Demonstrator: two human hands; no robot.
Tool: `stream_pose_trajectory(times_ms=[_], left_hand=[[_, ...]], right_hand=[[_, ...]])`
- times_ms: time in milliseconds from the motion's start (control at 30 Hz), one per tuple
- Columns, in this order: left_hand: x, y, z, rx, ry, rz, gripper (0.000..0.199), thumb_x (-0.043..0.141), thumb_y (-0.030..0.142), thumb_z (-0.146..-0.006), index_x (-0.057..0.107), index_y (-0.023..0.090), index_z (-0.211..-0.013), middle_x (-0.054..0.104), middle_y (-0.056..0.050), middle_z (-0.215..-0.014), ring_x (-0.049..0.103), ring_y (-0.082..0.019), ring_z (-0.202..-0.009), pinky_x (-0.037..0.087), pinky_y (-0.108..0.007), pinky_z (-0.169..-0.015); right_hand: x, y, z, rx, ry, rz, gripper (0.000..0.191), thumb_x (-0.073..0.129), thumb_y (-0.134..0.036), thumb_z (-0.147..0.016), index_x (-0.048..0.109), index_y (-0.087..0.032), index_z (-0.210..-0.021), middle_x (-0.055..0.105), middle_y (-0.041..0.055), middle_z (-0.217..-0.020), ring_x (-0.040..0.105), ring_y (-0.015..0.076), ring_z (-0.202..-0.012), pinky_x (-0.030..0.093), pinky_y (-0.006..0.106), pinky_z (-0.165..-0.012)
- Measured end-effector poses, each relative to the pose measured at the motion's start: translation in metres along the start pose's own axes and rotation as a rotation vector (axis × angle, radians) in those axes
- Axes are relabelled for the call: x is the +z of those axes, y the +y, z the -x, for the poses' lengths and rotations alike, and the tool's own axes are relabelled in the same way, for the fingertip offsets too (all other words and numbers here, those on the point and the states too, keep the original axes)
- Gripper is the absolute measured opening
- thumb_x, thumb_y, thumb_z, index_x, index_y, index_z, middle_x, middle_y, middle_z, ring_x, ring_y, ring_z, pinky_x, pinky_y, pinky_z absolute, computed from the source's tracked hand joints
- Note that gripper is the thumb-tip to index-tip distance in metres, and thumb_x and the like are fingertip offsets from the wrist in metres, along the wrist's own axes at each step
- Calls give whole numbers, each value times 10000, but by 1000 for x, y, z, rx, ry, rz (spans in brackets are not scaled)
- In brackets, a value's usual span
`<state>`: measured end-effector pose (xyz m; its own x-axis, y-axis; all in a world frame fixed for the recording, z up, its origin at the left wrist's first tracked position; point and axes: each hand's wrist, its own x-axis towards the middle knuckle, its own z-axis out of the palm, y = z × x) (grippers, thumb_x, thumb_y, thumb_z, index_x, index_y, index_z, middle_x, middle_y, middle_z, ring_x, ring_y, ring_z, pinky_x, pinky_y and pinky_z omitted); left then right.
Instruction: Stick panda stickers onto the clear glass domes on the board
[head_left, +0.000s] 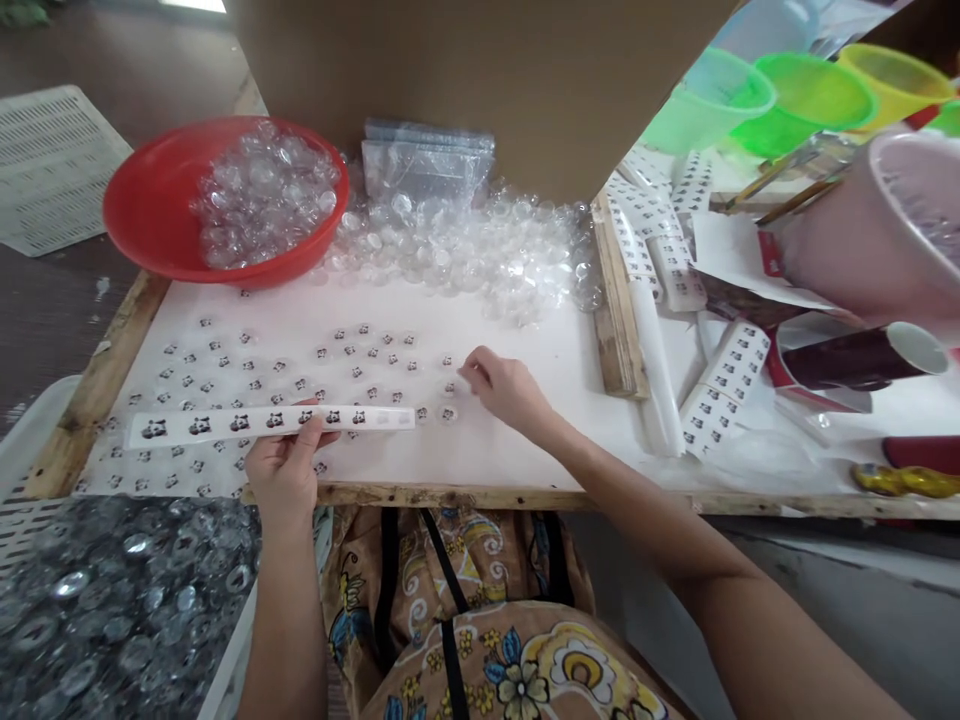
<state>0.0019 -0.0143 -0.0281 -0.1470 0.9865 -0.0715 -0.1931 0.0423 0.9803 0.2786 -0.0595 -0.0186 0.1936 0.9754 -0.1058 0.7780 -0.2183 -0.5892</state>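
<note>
My left hand [289, 465] grips a white strip of panda stickers [255, 424] between thumb and fingers, held level above the work surface. Toward its right end the strip has blank spots with no panda. My right hand [506, 388] is closed in a pinch just right of a clear disc with a panda on it [448, 362]. Whatever is between those fingertips, if anything, is too small to make out. Several more clear discs with pandas [373, 352] lie spread over the white board [480, 450], some partly hidden under the strip.
A red basin [161, 215] of clear domed pieces stands at the back left. A heap of loose clear pieces [517, 260] lies along the back, before a cardboard box [480, 70]. Wooden strips [619, 320] edge the board. Rolled sticker sheets [724, 385] and a pink bucket [847, 220] are right.
</note>
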Motion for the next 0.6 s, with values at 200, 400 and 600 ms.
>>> stream_pose_trajectory(times_ms=[200,400,600], left_hand=[[-1,0,0,11,-25,-33,279,831,279,-664,753,151,-900,717,-61,-913,678,-190,-805,631,-283,-629],[-1,-1,0,15,-18,-67,316,831,305,-656,738,148,-914,715,-65,-930,683,-199,-800,630,-299,-620],[1,2,1,-4,-7,-33,306,838,303,-645,743,146,-890,711,-58,-887,671,-165,-736,624,-272,-603]], right_hand=[[-25,49,16,50,196,192,210,619,-304,-853,598,-190,-1027,618,138,-1038,601,260,-860,437,355,-730],[-10,51,15,-17,141,87,226,451,-207,-918,622,-179,-1063,637,125,-1043,623,222,-819,457,340,-735],[-11,34,5,52,23,24,162,572,-224,-880,673,-191,-1002,655,73,-954,597,154,-657,462,311,-707]])
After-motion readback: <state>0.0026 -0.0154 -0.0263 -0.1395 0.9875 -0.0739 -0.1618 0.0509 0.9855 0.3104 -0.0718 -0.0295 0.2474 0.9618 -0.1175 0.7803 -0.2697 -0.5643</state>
